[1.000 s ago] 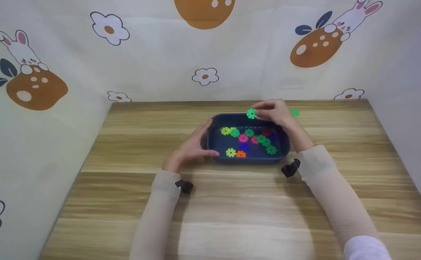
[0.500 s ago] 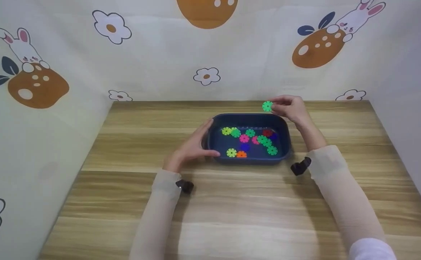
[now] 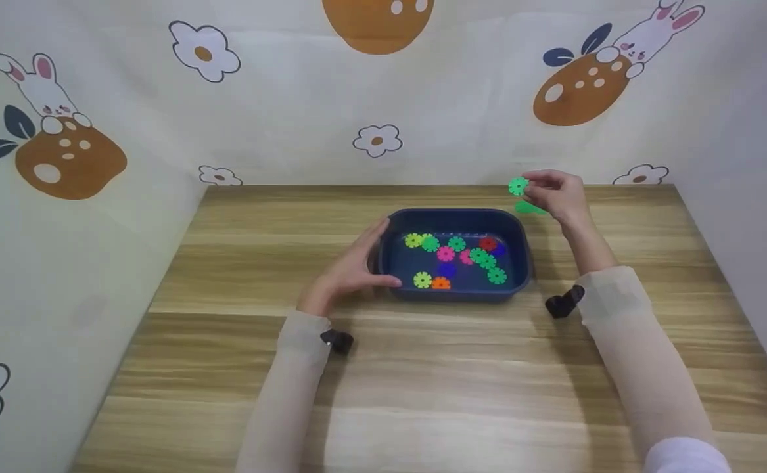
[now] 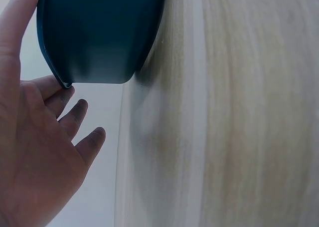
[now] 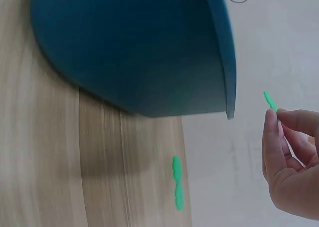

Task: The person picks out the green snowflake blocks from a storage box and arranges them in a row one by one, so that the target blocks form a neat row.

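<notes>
A dark blue plastic box (image 3: pixel 455 295) holds several toothed interlocking discs, such as a pink disc (image 3: pixel 445 253) and a red disc (image 3: pixel 488 243). My left hand (image 3: pixel 350 266) spans the box's left end, thumb at the near rim and straight fingers toward the far corner; the left wrist view has the loose fingers (image 4: pixel 88 146) beside it. Pinched between thumb and fingertips of my right hand (image 3: pixel 559 197) is a green interlocking disc (image 3: pixel 518 186), raised beyond the box's far right corner. Below it, green discs (image 5: pixel 177 182) lie flat on the table, partly hidden by the hand in the head view.
The wood-grain table (image 3: pixel 422 381) ends at a patterned cloth backdrop (image 3: pixel 291 118) just behind the green discs. Cloth walls rise at both sides too. A small black camera sits on each wrist.
My right hand has moved right from above the box's far rim, carrying the green disc past the corner. Green discs on the table now show under it. My left hand stays put.
</notes>
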Demonstrator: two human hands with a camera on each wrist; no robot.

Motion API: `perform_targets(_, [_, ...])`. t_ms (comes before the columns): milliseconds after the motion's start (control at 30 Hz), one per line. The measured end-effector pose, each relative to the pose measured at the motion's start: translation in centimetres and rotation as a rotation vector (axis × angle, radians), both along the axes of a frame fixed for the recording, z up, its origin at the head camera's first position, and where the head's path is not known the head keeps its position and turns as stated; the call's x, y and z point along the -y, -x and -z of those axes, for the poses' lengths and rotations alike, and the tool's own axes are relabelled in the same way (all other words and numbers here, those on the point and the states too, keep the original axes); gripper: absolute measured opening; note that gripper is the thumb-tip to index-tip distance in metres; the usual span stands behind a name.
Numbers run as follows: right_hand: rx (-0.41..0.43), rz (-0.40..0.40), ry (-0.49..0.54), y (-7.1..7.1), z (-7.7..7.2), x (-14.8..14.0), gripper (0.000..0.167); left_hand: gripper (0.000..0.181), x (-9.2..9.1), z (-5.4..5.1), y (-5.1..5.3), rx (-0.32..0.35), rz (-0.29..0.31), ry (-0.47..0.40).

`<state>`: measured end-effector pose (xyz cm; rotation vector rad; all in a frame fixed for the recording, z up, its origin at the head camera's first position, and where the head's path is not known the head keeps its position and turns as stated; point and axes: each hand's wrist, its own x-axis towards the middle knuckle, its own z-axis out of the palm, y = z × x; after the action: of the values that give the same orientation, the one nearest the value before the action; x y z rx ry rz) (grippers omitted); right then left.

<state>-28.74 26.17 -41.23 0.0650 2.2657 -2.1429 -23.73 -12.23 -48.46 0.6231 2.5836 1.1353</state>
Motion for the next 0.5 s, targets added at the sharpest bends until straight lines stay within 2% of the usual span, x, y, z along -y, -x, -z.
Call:
perform_targets(233, [0.045, 0.064, 0.037, -0.2, -0.3, -1.1, 0.039, 0.120, 0.1, 0.1, 0.1, -0.017, 0.018, -0.004])
perform_targets(500, [0.087, 0.128, 0.092, 0.3, 0.8, -2.9, 0.037, 0.119, 0.0, 0.1, 0.1, -0.012, 0.016, -0.001])
